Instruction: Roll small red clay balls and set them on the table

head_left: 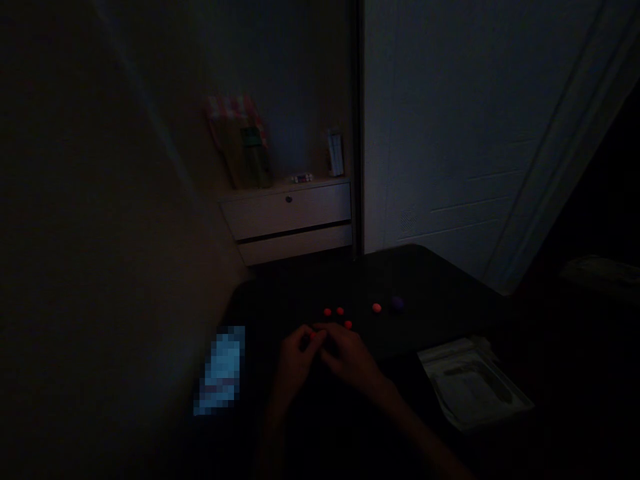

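My left hand (296, 353) is closed in a pinch, with a small red ball (313, 335) showing between thumb and forefinger. The fingertips of my right hand (346, 350) meet the left ones at this ball and are also closed; what lies under them is partly hidden. Just beyond the hands, several more small red balls lie on the dark table, one (327, 312) at the left and another (348, 325) close to my right knuckles. Farther right are a pinkish ball (377, 308) and a larger purple ball (397, 304), side by side and apart. The dim light hides finer detail.
The dark table (430, 280) reaches toward a pale door (450, 133). A clear-looking plastic pouch (475, 383) lies at the right. A blurred bright screen-like patch (220, 370) is at the left. Behind stand drawers (295, 213), with a bottle (255, 153) on top.
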Demonstrator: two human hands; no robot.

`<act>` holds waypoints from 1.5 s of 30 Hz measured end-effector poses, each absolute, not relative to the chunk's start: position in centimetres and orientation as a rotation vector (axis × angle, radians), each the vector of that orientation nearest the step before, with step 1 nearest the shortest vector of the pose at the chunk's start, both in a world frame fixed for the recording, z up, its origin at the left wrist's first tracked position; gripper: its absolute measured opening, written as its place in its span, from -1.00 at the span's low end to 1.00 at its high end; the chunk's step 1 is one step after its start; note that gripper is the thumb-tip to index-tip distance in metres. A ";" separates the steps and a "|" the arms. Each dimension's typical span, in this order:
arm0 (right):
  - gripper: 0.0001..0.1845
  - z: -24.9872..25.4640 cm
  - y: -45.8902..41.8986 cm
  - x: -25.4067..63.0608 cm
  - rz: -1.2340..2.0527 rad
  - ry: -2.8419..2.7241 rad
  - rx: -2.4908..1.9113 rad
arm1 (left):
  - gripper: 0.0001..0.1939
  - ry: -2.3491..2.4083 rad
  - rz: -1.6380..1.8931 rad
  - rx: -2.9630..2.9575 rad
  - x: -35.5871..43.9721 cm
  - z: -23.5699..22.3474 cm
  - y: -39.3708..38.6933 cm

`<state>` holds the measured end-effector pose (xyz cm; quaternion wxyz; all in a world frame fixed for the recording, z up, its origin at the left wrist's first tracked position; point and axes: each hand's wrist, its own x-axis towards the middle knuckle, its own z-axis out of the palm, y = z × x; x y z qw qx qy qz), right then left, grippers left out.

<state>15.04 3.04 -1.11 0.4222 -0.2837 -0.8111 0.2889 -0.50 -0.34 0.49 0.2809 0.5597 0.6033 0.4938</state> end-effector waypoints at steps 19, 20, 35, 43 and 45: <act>-0.63 -0.9 2.9 15.2 0.710 -2.017 -0.737 | -0.55 1.547 1.538 1.424 -0.8 -0.3 -0.2; -0.63 -0.9 2.9 15.2 0.712 -2.016 -0.746 | -0.54 1.538 1.550 1.404 -0.8 -0.2 -0.2; -0.59 -1.0 2.9 15.1 0.741 -1.999 -0.763 | -0.66 1.579 1.501 1.386 -0.7 -0.3 0.2; -0.56 -1.4 3.0 15.2 0.710 -2.006 -0.749 | -0.72 1.548 1.471 1.362 -0.9 -0.5 0.1; -0.56 -1.4 3.0 15.2 0.714 -2.006 -0.749 | -0.71 1.550 1.448 1.366 -1.1 -0.7 0.1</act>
